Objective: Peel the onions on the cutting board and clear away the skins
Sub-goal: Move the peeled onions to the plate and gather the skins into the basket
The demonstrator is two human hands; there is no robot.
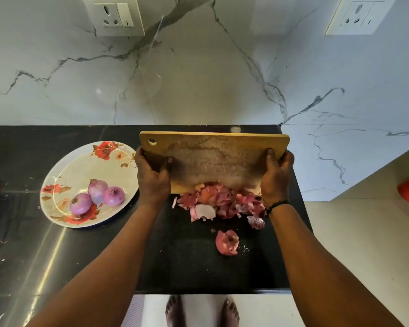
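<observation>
Clamping both side edges, left hand (152, 178) and right hand (276, 178) tilt cutting board (213, 159) above skins (220, 204).

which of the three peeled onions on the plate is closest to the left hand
The right-hand onion of the three on the plate, nearest the left hand. The other two sit further left.

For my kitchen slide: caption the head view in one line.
Both hands, left hand and right hand, tilt the cutting board above onion skins; three peeled onions wait on plate.
</observation>
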